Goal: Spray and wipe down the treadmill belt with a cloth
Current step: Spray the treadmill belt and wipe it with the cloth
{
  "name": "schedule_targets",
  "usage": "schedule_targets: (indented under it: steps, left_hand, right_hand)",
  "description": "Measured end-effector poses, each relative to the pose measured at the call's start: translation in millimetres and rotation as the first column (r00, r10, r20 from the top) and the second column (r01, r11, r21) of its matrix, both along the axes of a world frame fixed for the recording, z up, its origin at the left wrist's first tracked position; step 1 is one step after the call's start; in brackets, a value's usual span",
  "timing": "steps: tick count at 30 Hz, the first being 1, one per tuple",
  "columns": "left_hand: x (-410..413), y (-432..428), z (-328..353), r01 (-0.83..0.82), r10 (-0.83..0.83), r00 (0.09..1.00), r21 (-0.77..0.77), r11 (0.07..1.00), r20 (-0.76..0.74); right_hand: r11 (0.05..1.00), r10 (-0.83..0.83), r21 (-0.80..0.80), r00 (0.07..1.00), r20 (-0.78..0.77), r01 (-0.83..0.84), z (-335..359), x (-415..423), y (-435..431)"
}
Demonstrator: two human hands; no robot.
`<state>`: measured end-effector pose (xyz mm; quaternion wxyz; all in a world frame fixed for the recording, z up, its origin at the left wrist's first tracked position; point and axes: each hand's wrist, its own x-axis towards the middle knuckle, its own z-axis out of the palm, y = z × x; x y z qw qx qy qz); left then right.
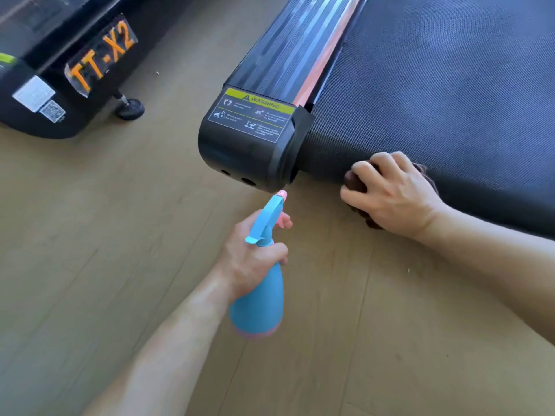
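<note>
While the right hand (393, 196) curls round a brown cloth (352, 181) pressed to the near end of the treadmill belt (450, 85), the left hand (252, 259) grips the blue spray bottle (258, 301) over the floor (90, 265), so wiping appears in hand and the next stroke should likely track along that edge.
</note>
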<state>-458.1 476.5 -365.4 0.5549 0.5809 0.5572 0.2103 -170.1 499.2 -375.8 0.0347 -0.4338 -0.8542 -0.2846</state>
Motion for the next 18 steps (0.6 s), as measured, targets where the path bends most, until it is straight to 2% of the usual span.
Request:
schedule_targets:
  steps: [5,11,15,18]
  left_hand:
    - [4.8,-6.0,-7.0,-0.019,0.019,0.999,-0.004,1.000,-0.026]
    - [11.9,-15.2,-6.1,0.001,-0.002,0.997,-0.011,1.000,-0.073]
    - [28.4,-18.4,-7.8,0.017,-0.017,0.998,-0.014,1.000,-0.062]
    - [40.0,-20.4,-11.4,0.001,-0.001,0.999,-0.007,1.000,-0.034]
  right_hand:
    - [0.994,-0.030,0.100,0.996,-0.081,0.038,-10.4,-45.3,32.0]
    - [0.993,-0.009,0.116,0.996,-0.093,0.020,-21.0,-23.0,7.1]
    - [0.986,-0.099,0.117,0.986,-0.133,0.115,-25.8,6.1,-25.7]
    - [0.974,-0.214,0.031,0.953,-0.214,0.226,-24.7,11.6,-44.3]
